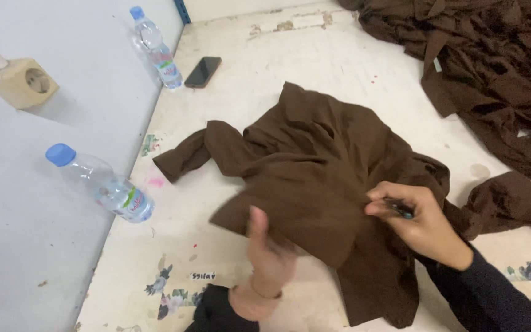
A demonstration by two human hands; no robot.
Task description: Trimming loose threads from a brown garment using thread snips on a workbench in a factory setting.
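Note:
A crumpled dark brown garment (314,160) lies on the worn white table (339,55). My left hand (265,255) grips a fold of the brown cloth near its front edge, thumb up, and lifts it a little. My right hand (416,221) rests on the garment to the right and pinches a small dark tool with a blue part (401,210) against the cloth. Both forearms wear dark sleeves.
A heap of more brown fabric (493,67) fills the back right. Two clear water bottles with blue caps stand by the left wall, one near (102,184), one far (158,52). A black phone (203,71) lies beside the far bottle. A wall socket (23,82) is on the left wall.

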